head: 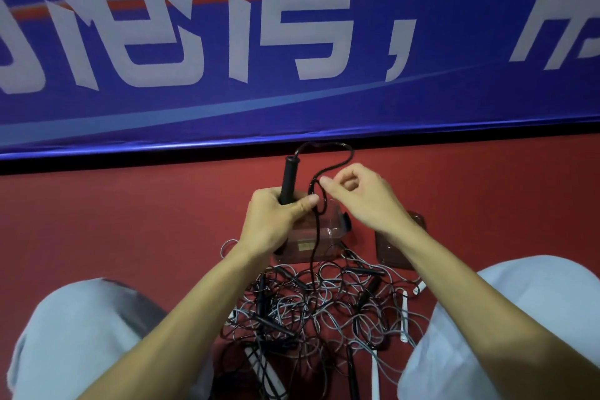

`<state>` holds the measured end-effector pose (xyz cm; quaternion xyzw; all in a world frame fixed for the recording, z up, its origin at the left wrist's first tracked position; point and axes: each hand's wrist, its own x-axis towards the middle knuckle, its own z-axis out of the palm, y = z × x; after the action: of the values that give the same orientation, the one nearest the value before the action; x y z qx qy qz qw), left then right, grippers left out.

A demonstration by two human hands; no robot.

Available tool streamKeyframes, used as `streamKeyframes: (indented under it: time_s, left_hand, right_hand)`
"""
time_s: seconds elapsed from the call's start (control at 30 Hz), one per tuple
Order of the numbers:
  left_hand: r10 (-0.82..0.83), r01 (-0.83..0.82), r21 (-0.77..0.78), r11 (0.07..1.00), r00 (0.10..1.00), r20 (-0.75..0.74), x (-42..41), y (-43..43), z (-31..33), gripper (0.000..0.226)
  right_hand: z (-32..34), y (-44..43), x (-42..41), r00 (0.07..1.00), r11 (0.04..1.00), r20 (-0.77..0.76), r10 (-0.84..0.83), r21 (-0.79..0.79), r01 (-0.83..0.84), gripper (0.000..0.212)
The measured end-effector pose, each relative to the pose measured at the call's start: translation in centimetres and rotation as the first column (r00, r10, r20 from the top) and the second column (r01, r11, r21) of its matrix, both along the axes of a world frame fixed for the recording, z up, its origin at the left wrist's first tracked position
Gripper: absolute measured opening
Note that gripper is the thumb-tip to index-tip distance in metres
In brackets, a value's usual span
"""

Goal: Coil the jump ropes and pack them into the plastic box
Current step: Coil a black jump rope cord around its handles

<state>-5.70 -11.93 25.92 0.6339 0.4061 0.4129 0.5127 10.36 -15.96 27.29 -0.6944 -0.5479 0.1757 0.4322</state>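
A tangle of jump ropes (pixel 324 302) lies on the floor (pixel 130 221) between a person's knees, the plastic box (pixel 328 237) just behind it, a lid (pixel 399 240) to the box's right. Above the box, the left hand (pixel 276 217) grips a handle (pixel 288 182); the right hand (pixel 360 198), beside it, pinches the cord (pixel 317 227). A banner (pixel 292 42) stands behind.

Light is dim and even with a cool purple cast. Soft shadows pool under the rope tangle (pixel 302 312) at 6 o'clock. Wide-angle distortion bows the banner (pixel 454 101) at 12 o'clock; its lettering looks soft, and the right hand (pixel 360 201) near centre is slightly motion-blurred.
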Motion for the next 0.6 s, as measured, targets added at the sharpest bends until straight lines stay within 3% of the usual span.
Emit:
streamKeyframes:
  time_s: [0.13,0.23,0.33,0.47,0.53,0.6]
  left_hand:
    - [0.062,-0.049,-0.116,0.992,0.992,0.112,-0.5,0.4,0.5,0.017]
    - [0.051,-0.032,-0.14,0.99,0.99,0.13,-0.8,0.6,0.8,0.018]
    - [0.054,-0.052,-0.049,0.997,0.997,0.051,-1.5,1.1,1.1,0.016]
    - [0.138,-0.137,-0.015,0.99,0.99,0.031,-2.9,2.0,1.7,0.018]
    - [0.165,-0.16,-0.065,0.985,0.981,0.099,-3.7,2.3,2.3,0.015]
    - [0.174,-0.123,-0.199,0.972,0.948,0.265,-4.2,2.4,2.9,0.012]
  right_hand:
    - [-0.6,-0.3,-0.4,0.971,0.935,-0.007,0.238,-0.268,-0.231,0.039]
    - [-1.5,0.0,-1.0,0.934,0.925,0.154,0.323,-0.258,-0.277,0.018]
    - [-1.6,0.3,-1.1,0.937,0.951,0.22,0.271,-0.21,-0.226,0.011]
    - [-1.8,0.7,0.2,0.978,0.983,0.176,0.115,-0.163,-0.087,0.014]
    - [-2.1,0.8,0.9,0.978,0.989,0.202,0.05,-0.149,-0.019,0.014]
    - [-2.4,1.0,1.4,0.981,0.984,0.191,0.034,-0.181,0.001,0.011]
